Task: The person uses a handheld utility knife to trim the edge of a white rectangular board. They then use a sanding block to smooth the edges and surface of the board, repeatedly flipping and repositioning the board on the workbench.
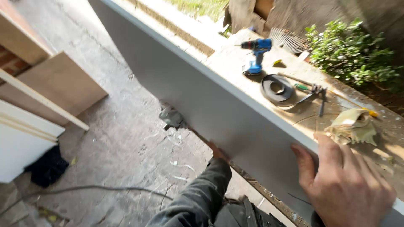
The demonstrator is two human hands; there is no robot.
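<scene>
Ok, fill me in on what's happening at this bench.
A person is holding a long grey-white panel on edge against a wooden workbench. The right hand grips its top edge; the left hand reaches under its lower edge. On the bench sit a blue cordless drill, a roll of edge banding and a crumpled rag.
</scene>
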